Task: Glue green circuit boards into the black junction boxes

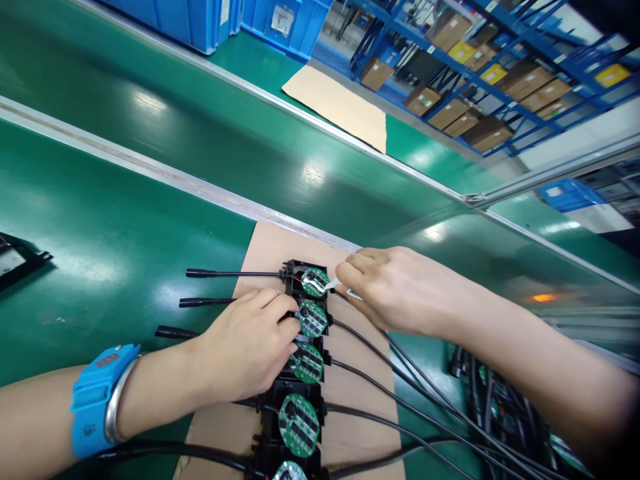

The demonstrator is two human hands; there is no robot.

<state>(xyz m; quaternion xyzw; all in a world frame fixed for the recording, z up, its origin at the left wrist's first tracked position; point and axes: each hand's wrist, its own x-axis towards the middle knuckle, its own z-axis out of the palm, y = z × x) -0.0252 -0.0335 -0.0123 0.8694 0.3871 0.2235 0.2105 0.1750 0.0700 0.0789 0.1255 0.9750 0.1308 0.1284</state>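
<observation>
Here we see the left hand (250,343) bent against the black housings (273,395), its grip unclear to us; next, the white-streaked top circuit board (315,283), above cardboard (360,383); then a white tool (332,285) pinched in the right hand (390,287).

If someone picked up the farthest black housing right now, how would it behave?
The black housing looks like moulded plastic, so it is probably stiff and fairly light. Its thin black cable would likely bend and trail along. The round green board sits exposed, with components facing up, so it may be easily damaged.
</observation>
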